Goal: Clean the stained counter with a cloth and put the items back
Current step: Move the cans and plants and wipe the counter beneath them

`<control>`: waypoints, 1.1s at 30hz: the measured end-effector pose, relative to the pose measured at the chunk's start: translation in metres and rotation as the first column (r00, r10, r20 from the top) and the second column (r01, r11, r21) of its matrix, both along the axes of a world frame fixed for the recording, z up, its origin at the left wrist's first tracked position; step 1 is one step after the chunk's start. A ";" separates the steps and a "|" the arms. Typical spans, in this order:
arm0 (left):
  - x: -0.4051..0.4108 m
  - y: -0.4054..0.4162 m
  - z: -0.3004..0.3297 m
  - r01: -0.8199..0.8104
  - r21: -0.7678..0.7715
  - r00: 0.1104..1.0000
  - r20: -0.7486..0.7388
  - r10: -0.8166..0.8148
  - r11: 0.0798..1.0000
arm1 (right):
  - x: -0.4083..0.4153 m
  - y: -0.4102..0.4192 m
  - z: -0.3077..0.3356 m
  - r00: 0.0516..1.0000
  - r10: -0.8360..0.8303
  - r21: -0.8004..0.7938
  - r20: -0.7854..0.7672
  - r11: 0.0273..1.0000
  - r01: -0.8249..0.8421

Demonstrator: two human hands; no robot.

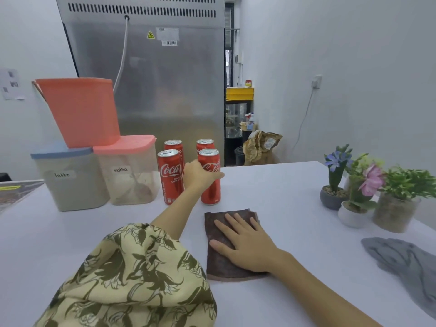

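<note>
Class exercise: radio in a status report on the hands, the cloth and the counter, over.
Left hand grips front right Coca-Cola can. Right hand flat on brown cloth, white counter. Three more cans, two tubs nearby; grey cloth right.

One head-worn wide-angle view, looking forward and down across a white counter (295, 190). Both forearms enter from 6 o'clock, close to the lens. Brown cloth (221, 232) sits near, just below centre; four Coca-Cola cans (169, 175) at mid-distance, 11 o'clock. Steel refrigerator (165, 79) fills 12 o'clock, far. Potted plants (368, 185) at 3 o'clock. Edges bow from lens distortion.
</note>
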State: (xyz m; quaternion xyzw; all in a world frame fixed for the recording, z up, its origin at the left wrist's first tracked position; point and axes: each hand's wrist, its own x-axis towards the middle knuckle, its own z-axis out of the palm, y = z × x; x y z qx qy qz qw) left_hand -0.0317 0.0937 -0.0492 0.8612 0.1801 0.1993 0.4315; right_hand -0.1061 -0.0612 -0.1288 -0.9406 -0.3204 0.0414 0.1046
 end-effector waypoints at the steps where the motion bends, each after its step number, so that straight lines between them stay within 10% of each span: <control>1: -0.003 -0.002 0.002 0.007 0.009 0.999 -0.043 -0.006 1.000 | -0.001 -0.001 0.000 1.000 -0.005 -0.003 -0.003 1.000 0.005; 9: -0.055 -0.044 -0.006 0.217 0.357 0.942 -0.320 -0.100 0.908 | 0.022 -0.042 0.017 0.983 -0.004 0.173 -0.184 0.984 0.037; 15: -0.075 -0.091 -0.046 0.722 0.400 0.595 -0.775 -0.212 0.564 | 0.050 -0.093 0.018 0.945 -0.289 0.314 -0.153 0.893 0.324; 23: 0.016 -0.104 -0.078 0.522 0.512 0.822 -0.516 -0.242 0.682 | 0.058 -0.118 0.013 0.915 -0.399 0.271 -0.049 0.877 0.397; 33: 0.184 -0.152 -0.068 0.598 0.534 0.796 -0.483 -0.364 0.598 | 0.061 -0.124 0.007 0.835 -0.458 0.040 0.303 0.882 0.469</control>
